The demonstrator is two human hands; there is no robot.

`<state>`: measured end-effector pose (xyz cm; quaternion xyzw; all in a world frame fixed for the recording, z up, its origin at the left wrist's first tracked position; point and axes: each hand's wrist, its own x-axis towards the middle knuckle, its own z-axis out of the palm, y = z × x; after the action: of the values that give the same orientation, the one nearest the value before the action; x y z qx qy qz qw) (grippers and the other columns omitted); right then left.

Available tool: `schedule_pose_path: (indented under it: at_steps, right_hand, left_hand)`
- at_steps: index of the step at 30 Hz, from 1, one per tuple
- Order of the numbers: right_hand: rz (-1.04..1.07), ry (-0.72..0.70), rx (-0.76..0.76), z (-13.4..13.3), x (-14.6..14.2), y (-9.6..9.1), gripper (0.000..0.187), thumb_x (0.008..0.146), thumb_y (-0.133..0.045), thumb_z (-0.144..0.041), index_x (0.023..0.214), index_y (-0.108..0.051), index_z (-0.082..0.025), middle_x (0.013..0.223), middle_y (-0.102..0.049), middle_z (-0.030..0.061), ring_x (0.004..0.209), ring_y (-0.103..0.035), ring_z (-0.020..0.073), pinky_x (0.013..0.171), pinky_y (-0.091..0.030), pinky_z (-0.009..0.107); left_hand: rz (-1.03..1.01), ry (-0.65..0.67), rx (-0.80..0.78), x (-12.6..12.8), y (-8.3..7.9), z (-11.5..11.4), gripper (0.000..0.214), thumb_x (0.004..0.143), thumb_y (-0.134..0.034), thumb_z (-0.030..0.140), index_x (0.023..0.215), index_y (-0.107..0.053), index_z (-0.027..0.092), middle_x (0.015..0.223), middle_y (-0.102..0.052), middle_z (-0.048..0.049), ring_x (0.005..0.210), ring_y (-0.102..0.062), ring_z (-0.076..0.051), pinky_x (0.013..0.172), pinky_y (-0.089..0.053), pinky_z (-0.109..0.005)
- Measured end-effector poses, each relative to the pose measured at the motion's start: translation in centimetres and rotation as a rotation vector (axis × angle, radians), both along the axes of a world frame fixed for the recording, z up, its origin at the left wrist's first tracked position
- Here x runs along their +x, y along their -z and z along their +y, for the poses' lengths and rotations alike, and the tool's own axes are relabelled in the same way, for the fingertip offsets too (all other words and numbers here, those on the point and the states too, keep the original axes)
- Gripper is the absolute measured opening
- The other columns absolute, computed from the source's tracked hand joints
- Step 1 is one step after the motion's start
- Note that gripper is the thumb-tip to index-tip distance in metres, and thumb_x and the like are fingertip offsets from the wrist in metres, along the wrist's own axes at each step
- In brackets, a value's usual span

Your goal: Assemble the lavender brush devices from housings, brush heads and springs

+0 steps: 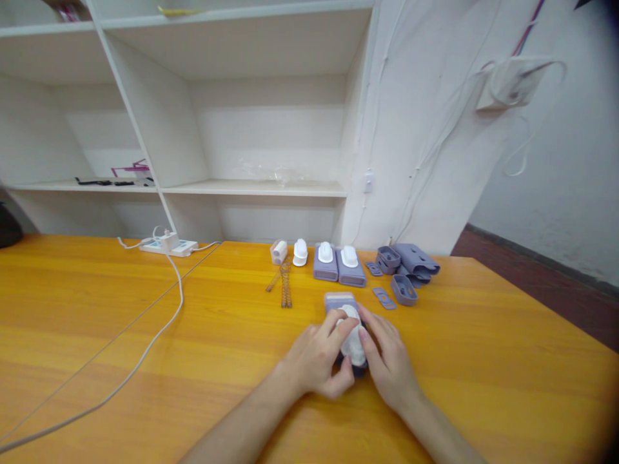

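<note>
A white oval piece [354, 350] lies over a purple housing [333, 300] on the wooden table, in front of me. The fingers of my left hand [316, 354] curl round the white piece from the left and above. My right hand [391, 361] presses its thumb and fingers along the right side of the same piece. Below the white piece a dark edge shows; the fingers hide most of the join. Farther back, two purple housings [325, 273] [352, 278] stand side by side with white oval caps on top.
Coil springs [286, 283] lie left of the housings, near white parts [300, 252]. On the right are purple shells [416, 258], a small purple cup [404, 290] and flat plates [383, 298]. A power strip [169, 245] and its cable [180, 290] occupy the left; white shelves [251, 188] stand behind.
</note>
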<state>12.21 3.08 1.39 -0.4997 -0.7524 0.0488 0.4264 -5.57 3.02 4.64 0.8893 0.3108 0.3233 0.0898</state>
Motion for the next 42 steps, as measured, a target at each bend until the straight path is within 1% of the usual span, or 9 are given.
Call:
schedule_pose_path:
  at_steps: [6,13,16,18,23,26,29,34,42]
  right_hand:
    - [-0.073,-0.02,0.014,-0.3,-0.3,-0.3,0.056,0.084,-0.05,-0.037,0.136,-0.036,-0.02,0.132,-0.051,0.0104,0.12,-0.047,0.0264,0.1,-0.038,0.047]
    - [-0.012,-0.081,-0.002,-0.2,-0.4,-0.2,0.049,0.085,-0.05,-0.031,0.131,-0.041,-0.02,0.132,-0.049,0.0103,0.122,-0.044,0.025,0.102,-0.036,0.045]
    - [0.037,-0.083,-0.018,-0.1,-0.4,-0.2,0.045,0.086,-0.049,-0.031,0.129,-0.045,-0.022,0.131,-0.048,0.0095,0.121,-0.045,0.0247,0.102,-0.038,0.042]
    - [0.061,-0.064,-0.032,-0.1,-0.5,-0.2,0.043,0.086,-0.048,-0.032,0.127,-0.048,-0.022,0.127,-0.05,0.0093,0.118,-0.047,0.0241,0.099,-0.04,0.04]
    - [0.035,-0.032,-0.013,-0.1,-0.5,-0.5,0.039,0.086,-0.047,-0.032,0.125,-0.051,-0.024,0.114,-0.058,0.0082,0.105,-0.054,0.0242,0.089,-0.046,0.04]
    - [0.003,-0.025,0.03,-0.1,-0.5,-0.5,0.037,0.087,-0.046,-0.029,0.123,-0.052,-0.024,0.113,-0.06,0.008,0.105,-0.054,0.025,0.089,-0.045,0.042]
    - [-0.01,-0.004,0.042,-0.1,-0.4,-0.5,0.035,0.088,-0.045,-0.027,0.121,-0.053,-0.023,0.113,-0.061,0.0071,0.105,-0.054,0.024,0.089,-0.044,0.041]
    - [-0.045,0.015,0.062,0.0,-0.2,-0.4,0.034,0.088,-0.046,-0.027,0.121,-0.054,-0.022,0.113,-0.063,0.0066,0.104,-0.055,0.0232,0.089,-0.043,0.04]
    - [-0.051,0.036,0.091,0.2,-0.4,-0.3,0.035,0.088,-0.045,-0.029,0.121,-0.054,-0.023,0.114,-0.063,0.0073,0.105,-0.056,0.0241,0.089,-0.044,0.042]
  left_hand:
    - [0.009,-0.028,0.042,0.2,0.3,0.1,0.053,0.079,-0.046,0.023,0.129,-0.03,0.02,0.124,-0.046,-0.0122,0.111,-0.052,-0.024,0.079,-0.053,-0.033]
    - [-0.022,-0.128,0.05,0.3,0.8,0.6,0.055,0.078,-0.053,0.036,0.127,-0.034,0.022,0.119,-0.05,-0.0104,0.105,-0.055,-0.024,0.076,-0.053,-0.034]
    - [-0.028,-0.112,0.055,0.0,0.8,0.9,0.065,0.072,-0.059,0.047,0.128,-0.035,0.022,0.12,-0.049,-0.0114,0.107,-0.053,-0.026,0.081,-0.051,-0.038]
    - [-0.07,-0.109,0.049,-0.1,0.7,1.1,0.075,0.067,-0.063,0.054,0.129,-0.035,0.022,0.123,-0.046,-0.0125,0.112,-0.05,-0.027,0.088,-0.047,-0.041]
    - [-0.155,-0.156,-0.014,-0.3,0.8,1.9,0.104,0.051,-0.07,0.066,0.135,-0.029,0.02,0.141,-0.026,-0.0174,0.13,-0.03,-0.032,0.104,-0.031,-0.049]
    - [-0.09,-0.135,-0.073,-0.4,1.1,2.3,0.11,0.05,-0.069,0.068,0.139,-0.024,0.02,0.145,-0.023,-0.018,0.135,-0.021,-0.033,0.107,-0.023,-0.053]
    - [-0.034,-0.094,-0.116,-0.5,1.0,2.5,0.107,0.054,-0.065,0.07,0.139,-0.023,0.02,0.143,-0.031,-0.0164,0.134,-0.024,-0.032,0.107,-0.02,-0.054]
    - [-0.01,-0.073,-0.085,-0.9,0.3,2.6,0.101,0.053,-0.068,0.067,0.135,-0.032,0.02,0.139,-0.039,-0.0132,0.13,-0.032,-0.029,0.104,-0.026,-0.048]
    - [0.022,-0.078,-0.061,-1.8,-0.3,3.0,0.094,0.051,-0.071,0.063,0.131,-0.04,0.024,0.132,-0.045,-0.0126,0.115,-0.044,-0.031,0.097,-0.033,-0.047]
